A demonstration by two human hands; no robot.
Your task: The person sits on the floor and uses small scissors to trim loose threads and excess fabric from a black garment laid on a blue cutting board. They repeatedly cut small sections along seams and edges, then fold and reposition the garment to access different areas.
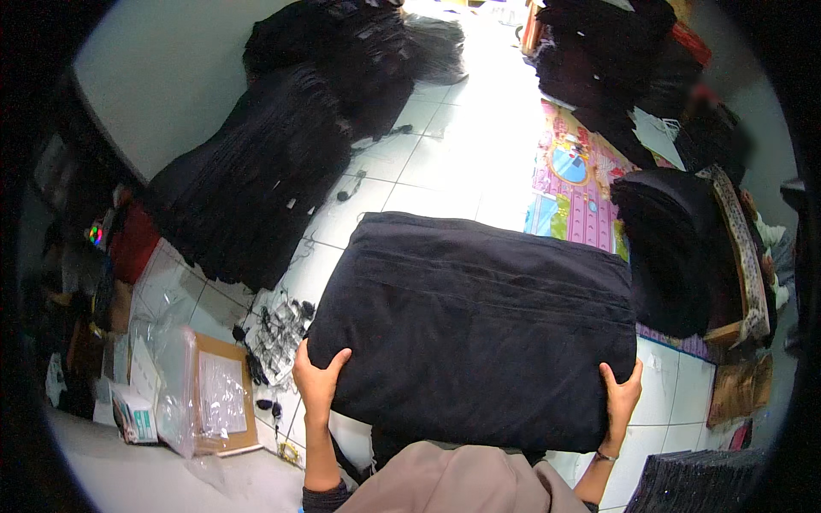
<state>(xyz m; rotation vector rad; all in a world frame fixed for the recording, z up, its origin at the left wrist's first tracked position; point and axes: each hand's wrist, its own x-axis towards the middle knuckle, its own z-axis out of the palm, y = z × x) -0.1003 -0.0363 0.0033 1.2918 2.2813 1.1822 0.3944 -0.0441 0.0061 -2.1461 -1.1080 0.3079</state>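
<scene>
Head view: white tiled floor (428, 184) spreads beyond a wide folded black cloth (479, 333), which both hands grip by its lower corners, close in front of the person's grey-brown garment (470, 480); the cloth looks thick and matte, smooth over its lower half, with rounded corners and creases running across its upper part; left hand (321, 376) and right hand (623, 395) each close around an edge only as far as the thickness allows, thumbs on top, other fingers mostly hidden; a thin bracelet (605, 457) circles the right wrist.
</scene>
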